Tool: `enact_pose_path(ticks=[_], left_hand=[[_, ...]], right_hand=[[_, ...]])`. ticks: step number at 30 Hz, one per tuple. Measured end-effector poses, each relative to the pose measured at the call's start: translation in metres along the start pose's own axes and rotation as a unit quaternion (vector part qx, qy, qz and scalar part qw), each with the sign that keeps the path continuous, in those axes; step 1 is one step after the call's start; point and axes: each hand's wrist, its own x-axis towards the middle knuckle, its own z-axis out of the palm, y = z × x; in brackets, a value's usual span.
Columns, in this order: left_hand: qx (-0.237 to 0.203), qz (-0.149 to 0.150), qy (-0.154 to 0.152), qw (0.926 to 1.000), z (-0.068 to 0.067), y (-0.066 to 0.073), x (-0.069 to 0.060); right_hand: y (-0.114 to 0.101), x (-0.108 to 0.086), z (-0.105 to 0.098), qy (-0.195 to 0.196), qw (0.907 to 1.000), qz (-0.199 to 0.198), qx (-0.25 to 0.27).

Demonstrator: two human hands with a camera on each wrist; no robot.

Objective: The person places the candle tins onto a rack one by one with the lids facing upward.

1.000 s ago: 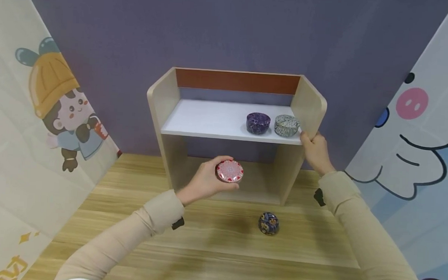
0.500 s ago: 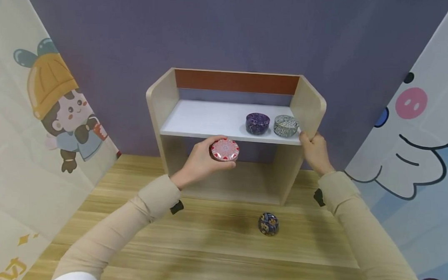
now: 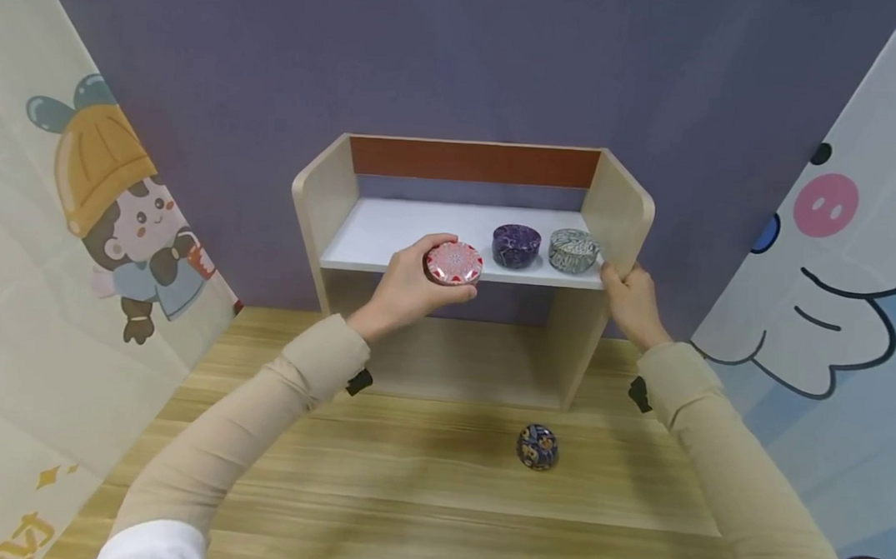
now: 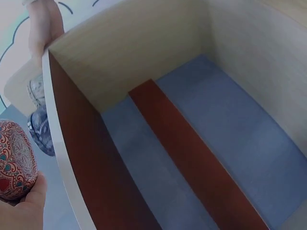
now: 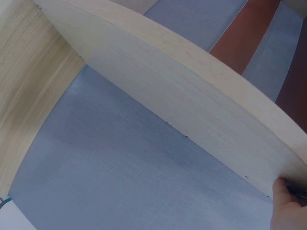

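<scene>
My left hand (image 3: 410, 288) holds a round red and white patterned tin (image 3: 454, 264) between thumb and fingers, at the front edge of the upper white shelf (image 3: 398, 227). In the left wrist view the red tin (image 4: 17, 160) shows its patterned side, with the thumb against it. On the shelf's right part stand a purple tin (image 3: 515, 247) and, beside it, a grey-green patterned tin (image 3: 573, 252). My right hand (image 3: 634, 304) grips the front edge of the right side panel (image 3: 622, 205); in the right wrist view, fingers (image 5: 282, 191) rest against that panel.
A dark blue patterned tin (image 3: 537, 447) lies on the wooden table (image 3: 409, 478) in front of the shelf unit. The lower compartment (image 3: 482, 356) lies beneath the white shelf. Printed cartoon sheets flank both sides, and a grey-blue wall stands behind.
My left hand has risen with the red tin from in front of the lower compartment to the height of the upper shelf's front edge. The right hand has kept its place on the panel.
</scene>
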Motion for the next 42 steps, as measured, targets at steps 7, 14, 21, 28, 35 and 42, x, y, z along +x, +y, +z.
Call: enact_pose_path(ticks=[7, 14, 21, 28, 35, 42], left_hand=[[0.007, 0.004, 0.016, 0.9998, -0.003, 0.000, 0.014], [0.017, 0.000, 0.014, 0.9998, -0.007, -0.001, 0.027], [0.044, 0.003, 0.010, 0.9990, -0.008, -0.003, 0.041], [0.049, -0.006, 0.009, 0.9987, -0.006, -0.009, 0.053], [0.048, -0.022, 0.001, 0.9986, -0.002, -0.014, 0.058], [0.038, -0.041, 0.013, 0.9983, -0.002, -0.020, 0.063]], right_hand=[[0.000, 0.000, -0.001, -0.003, 1.0000, -0.002, 0.001], [0.001, 0.001, 0.001, -0.006, 0.9999, 0.002, 0.008], [0.000, 0.001, 0.001, -0.002, 1.0000, 0.002, 0.008], [0.001, 0.001, 0.001, 0.002, 1.0000, -0.002, 0.005], [0.004, 0.002, 0.002, 0.014, 0.9997, -0.020, -0.003], [0.004, 0.003, 0.002, 0.011, 0.9998, -0.016, -0.004]])
